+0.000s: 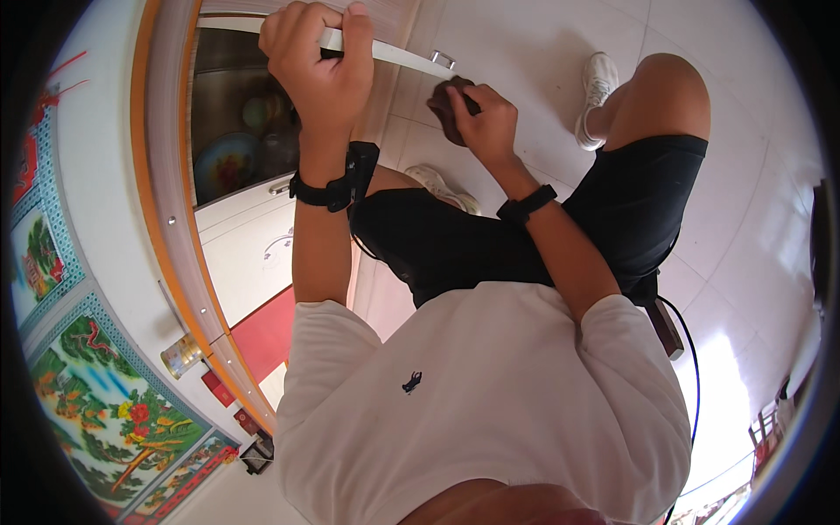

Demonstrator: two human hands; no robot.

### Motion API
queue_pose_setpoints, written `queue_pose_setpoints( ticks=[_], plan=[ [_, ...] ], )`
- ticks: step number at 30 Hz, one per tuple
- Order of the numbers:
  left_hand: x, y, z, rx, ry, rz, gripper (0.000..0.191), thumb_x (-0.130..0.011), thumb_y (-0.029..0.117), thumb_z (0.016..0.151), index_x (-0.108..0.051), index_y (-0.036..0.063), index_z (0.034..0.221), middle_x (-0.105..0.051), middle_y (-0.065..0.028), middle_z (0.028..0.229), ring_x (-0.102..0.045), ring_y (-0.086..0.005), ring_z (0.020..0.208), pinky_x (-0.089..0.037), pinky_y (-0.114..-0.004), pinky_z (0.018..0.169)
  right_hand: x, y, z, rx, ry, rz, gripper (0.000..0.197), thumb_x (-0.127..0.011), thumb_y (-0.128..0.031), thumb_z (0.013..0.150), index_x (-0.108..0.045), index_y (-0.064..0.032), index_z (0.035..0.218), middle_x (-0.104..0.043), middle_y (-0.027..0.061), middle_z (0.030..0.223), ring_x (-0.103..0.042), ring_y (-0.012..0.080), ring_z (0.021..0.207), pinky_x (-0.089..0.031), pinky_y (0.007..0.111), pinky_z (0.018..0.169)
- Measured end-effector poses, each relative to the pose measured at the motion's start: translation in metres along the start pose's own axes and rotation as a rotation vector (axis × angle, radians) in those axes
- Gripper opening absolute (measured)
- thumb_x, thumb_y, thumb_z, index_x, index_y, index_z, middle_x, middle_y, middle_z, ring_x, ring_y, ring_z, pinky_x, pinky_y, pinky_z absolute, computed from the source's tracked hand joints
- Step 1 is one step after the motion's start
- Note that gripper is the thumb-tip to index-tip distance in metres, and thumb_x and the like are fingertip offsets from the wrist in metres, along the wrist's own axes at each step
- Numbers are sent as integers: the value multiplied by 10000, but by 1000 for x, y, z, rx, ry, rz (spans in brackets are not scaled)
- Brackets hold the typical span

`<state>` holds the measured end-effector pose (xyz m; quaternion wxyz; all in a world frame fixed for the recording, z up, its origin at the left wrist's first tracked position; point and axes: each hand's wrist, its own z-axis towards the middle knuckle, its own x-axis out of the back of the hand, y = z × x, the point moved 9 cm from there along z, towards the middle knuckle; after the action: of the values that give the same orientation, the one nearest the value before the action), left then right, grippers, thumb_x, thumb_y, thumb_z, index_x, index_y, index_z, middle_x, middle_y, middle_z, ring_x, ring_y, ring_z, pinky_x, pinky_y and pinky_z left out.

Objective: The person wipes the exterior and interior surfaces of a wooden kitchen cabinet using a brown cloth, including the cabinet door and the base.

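My left hand [321, 65] is closed around the top edge of a white cabinet door [407, 58], which stands swung out from the cabinet. Near that door's outer end, my right hand [484, 121] grips a dark brown cloth [448, 111], close to the metal handle [443, 60]. Whether the cloth touches the door cannot be told. Inside the dark cabinet compartment [230, 85] are a plate with a coloured pattern [230, 164] and a rounded dish [259, 113], both dim. Black bands circle both wrists.
A closed white cabinet door [246, 230] and a red panel [266, 331] lie beside the compartment. A gold tin [182, 356] stands on the cabinet's top by the wall with colourful landscape pictures [105, 407]. My legs are spread over the tiled floor [512, 39]. A black cable [695, 367] hangs at the right.
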<state>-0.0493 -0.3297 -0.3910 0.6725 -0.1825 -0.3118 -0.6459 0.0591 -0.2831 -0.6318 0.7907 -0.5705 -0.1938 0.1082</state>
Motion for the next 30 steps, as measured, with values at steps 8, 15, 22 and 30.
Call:
queue_pose_setpoints(
  ticks=[8, 15, 22, 30],
  plan=[
    [-2, 0, 2, -37, 25, -30, 247, -705, 79, 822, -517, 52, 664, -500, -25, 650, -419, -203, 694, -359, -328, 697, -2, 8, 5, 76, -69, -91, 145, -747, -195, 795, -709, -62, 839, -679, 96, 783, -649, 292, 636, -516, 348, 558],
    [5, 2, 0, -30, -24, -9, 260, -693, 56, 812, -492, 52, 647, -479, -27, 638, -412, -201, 674, -352, -325, 679, -13, 52, 1, -27, -85, -226, 151, -713, -178, 804, -721, -56, 894, -668, 122, 830, -659, 314, 705, -523, 364, 593],
    [13, -4, -10, 23, -40, 26, 283, -690, 62, 796, -471, 55, 617, -445, -21, 585, -381, -188, 619, -334, -322, 648, 1, -20, 12, 98, -103, 51, 132, -718, -138, 813, -720, -53, 914, -652, 77, 787, -619, 266, 587, -502, 327, 534],
    [24, -9, -18, 38, 30, -43, 269, -652, 25, 702, -435, 75, 552, -402, -24, 522, -337, -211, 578, -295, -315, 651, -17, 7, -4, 10, -273, -80, 148, -702, -195, 848, -711, -52, 886, -653, 84, 789, -632, 288, 624, -515, 367, 567]
  ],
)
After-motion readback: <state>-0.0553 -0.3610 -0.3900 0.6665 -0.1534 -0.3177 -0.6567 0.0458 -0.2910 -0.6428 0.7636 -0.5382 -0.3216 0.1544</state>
